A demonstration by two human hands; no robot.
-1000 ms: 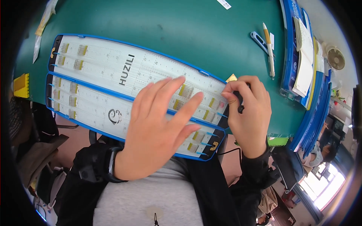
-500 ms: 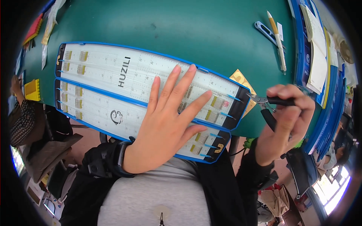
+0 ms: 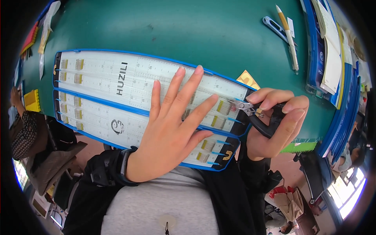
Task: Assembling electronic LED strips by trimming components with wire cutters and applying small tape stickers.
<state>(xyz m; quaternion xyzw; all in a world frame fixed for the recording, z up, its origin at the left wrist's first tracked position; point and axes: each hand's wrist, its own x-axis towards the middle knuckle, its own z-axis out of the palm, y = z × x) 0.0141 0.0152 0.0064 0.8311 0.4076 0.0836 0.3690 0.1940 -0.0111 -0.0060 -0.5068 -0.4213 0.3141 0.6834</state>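
Case: lay unfolded on the counter, its nearer side reaching past the near edge; a blue rim ran around two long white trays joined side by side.
Upper tray: held small yellowish combs grouped near both ends, with fine lines strung along its length and blue ties at the dark end strips.
Lower tray: held more such combs at each end, with blue ties there too; its middle was partly hidden.
Left hand: open, palm down and fingers spread across both trays, covering some combs; how hard it pressed, one could not tell.
Right hand: closed around the black handles of the pliers, beyond the case's right end.
Pliers: had their silver nose over the right end of the upper tray, beside the combs; whether the tips gripped anything was too small to tell.
Pliers' direction: nose pointed left and slightly up, handles slanting down to the right.
Case's long axis: ran left to right, sloping down toward the right.
Yellow card: lay just beyond the case's upper right corner.
Pen: lay at the upper right, next to the snips.
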